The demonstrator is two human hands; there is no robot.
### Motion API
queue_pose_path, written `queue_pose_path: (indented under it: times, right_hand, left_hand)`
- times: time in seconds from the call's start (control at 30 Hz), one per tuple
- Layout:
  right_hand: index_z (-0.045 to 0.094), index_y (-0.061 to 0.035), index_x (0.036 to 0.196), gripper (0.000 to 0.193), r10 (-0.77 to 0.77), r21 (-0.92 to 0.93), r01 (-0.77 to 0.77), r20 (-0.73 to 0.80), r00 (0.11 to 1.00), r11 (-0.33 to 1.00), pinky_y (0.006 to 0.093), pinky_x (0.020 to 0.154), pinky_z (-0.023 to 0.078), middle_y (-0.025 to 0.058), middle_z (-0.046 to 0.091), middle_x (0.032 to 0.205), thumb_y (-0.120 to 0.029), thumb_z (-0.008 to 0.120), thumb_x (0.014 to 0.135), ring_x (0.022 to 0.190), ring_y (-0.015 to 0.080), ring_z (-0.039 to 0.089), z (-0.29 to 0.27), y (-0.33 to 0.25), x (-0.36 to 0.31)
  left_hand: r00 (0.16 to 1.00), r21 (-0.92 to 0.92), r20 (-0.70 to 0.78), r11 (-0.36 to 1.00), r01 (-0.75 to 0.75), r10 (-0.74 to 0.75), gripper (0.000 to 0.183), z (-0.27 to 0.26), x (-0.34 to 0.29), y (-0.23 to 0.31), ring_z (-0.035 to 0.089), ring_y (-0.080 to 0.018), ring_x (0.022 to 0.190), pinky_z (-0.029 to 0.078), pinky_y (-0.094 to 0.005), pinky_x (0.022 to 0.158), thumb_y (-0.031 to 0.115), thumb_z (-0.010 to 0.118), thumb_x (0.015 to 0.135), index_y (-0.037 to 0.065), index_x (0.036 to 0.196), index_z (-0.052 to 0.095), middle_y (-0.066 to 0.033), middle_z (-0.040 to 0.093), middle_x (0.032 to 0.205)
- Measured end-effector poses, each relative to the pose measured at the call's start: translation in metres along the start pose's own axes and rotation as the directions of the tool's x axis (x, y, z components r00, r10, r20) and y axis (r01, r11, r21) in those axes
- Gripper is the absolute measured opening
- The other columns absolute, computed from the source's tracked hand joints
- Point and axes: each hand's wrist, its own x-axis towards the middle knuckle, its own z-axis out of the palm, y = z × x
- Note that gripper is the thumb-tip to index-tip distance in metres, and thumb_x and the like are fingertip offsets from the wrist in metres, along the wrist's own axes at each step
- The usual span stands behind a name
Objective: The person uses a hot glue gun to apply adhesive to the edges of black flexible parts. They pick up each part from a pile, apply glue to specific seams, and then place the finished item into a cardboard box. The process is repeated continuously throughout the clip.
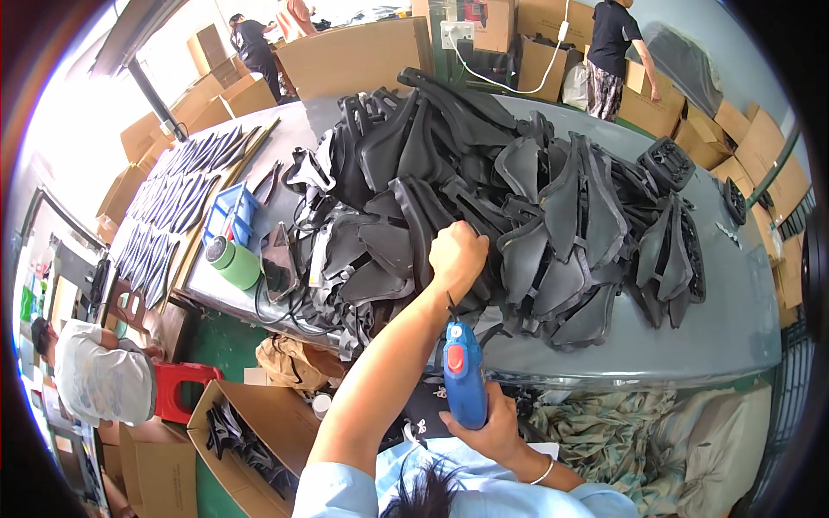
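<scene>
My left hand point(460, 257) reaches over the pile, its fingers curled at the edge of a long black moulded part point(419, 226). What the fingertips grip is partly hidden. Lower down, close to my body, my right hand point(496, 428) holds a blue handheld power tool point(466, 388) with a red button. Its thin dark tip points up, just beneath my left wrist. All around my left hand lies a large heap of black moulded parts point(561, 233), curved and saddle-like, resting on the grey table point(691, 345).
A green cup point(233, 262) and blue basket point(230, 212) stand at the table's left. Beyond them, a board point(226, 177) carries rows of dark strips. An open carton point(244, 436) with black pieces sits at lower left. Camouflage cloth point(604, 440) lies at lower right. Several people work nearby.
</scene>
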Motion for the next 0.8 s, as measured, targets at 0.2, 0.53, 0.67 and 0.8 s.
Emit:
queue_pose_path:
  times: [0.2, 0.53, 0.67, 0.8]
  right_hand:
    - [0.046, 0.0016, 0.091, 0.050, 0.021, -0.034, -0.018, 0.097, 0.995, 0.999, 0.0329, 0.064, 0.053, 0.0157, 0.068, 0.081, -0.021, 0.083, 0.067, 0.070, 0.0242, 0.069, 0.005, 0.002, -0.003]
    - [0.050, 0.0022, 0.102, 0.052, 0.036, 0.037, -0.034, -0.050, 0.998, 0.999, 0.0292, 0.061, 0.052, 0.0089, 0.065, 0.075, -0.019, 0.082, 0.067, 0.062, 0.0180, 0.066, -0.002, 0.001, -0.002]
    - [0.049, 0.0016, 0.108, 0.053, 0.071, 0.048, -0.066, -0.122, 0.990, 0.997, 0.0278, 0.062, 0.051, 0.0055, 0.064, 0.074, -0.013, 0.081, 0.068, 0.063, 0.0133, 0.063, -0.007, 0.003, -0.006]
    - [0.049, 0.0011, 0.098, 0.048, 0.157, 0.084, -0.141, -0.232, 0.960, 0.986, 0.0294, 0.060, 0.052, 0.0084, 0.063, 0.073, -0.016, 0.081, 0.068, 0.061, 0.0158, 0.064, -0.014, 0.016, -0.007]
  left_hand:
    - [0.957, -0.281, -0.281, 0.960, -0.014, -0.069, 0.038, 0.013, 0.009, 0.010, 0.063, -0.0384, 0.088, 0.049, -0.0440, 0.079, 0.033, 0.063, 0.083, -0.003, 0.094, 0.059, -0.0228, 0.065, 0.089]
    - [0.959, -0.329, -0.050, 0.902, -0.281, 0.280, 0.050, 0.024, -0.012, 0.082, 0.065, -0.0322, 0.084, 0.048, -0.0414, 0.079, 0.042, 0.061, 0.080, -0.003, 0.103, 0.056, -0.0187, 0.064, 0.093]
    - [0.974, -0.668, 0.168, 0.744, -0.001, 0.151, 0.033, 0.016, -0.002, 0.078, 0.065, -0.0209, 0.055, 0.052, -0.0324, 0.061, 0.019, 0.053, 0.082, -0.005, 0.104, 0.056, -0.0156, 0.064, 0.083]
    - [0.994, -0.886, 0.038, 0.464, -0.015, 0.106, 0.022, -0.016, -0.027, 0.055, 0.065, -0.0193, 0.063, 0.052, -0.0296, 0.059, 0.011, 0.051, 0.086, -0.003, 0.103, 0.053, -0.0115, 0.061, 0.083]
